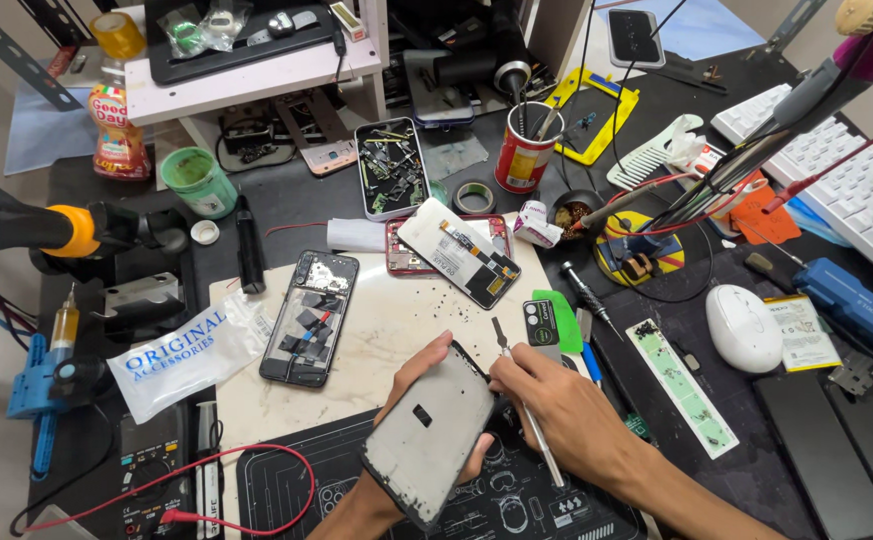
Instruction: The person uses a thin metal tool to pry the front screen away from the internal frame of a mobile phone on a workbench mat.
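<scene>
My left hand (409,388) holds a grey phone frame (429,435) tilted over the dark work mat (307,480), fingers wrapped around its upper edge. My right hand (557,410) grips a thin metal pry tool (522,400) like a pen, its flat tip pointing up beside the frame's top right corner. An opened black phone (310,317) lies on the pale mat (387,330) to the left. A screen panel with a flex cable (459,253) rests across a red phone frame (393,262) further back.
A white mouse (744,327), a strip of screws (682,385) and a screwdriver (585,292) lie to the right. A parts tray (392,168), red tin of tools (525,150), tape roll (473,197), green cup (197,180) and white keyboard (847,190) stand behind. Red probe leads (207,465) loop front left.
</scene>
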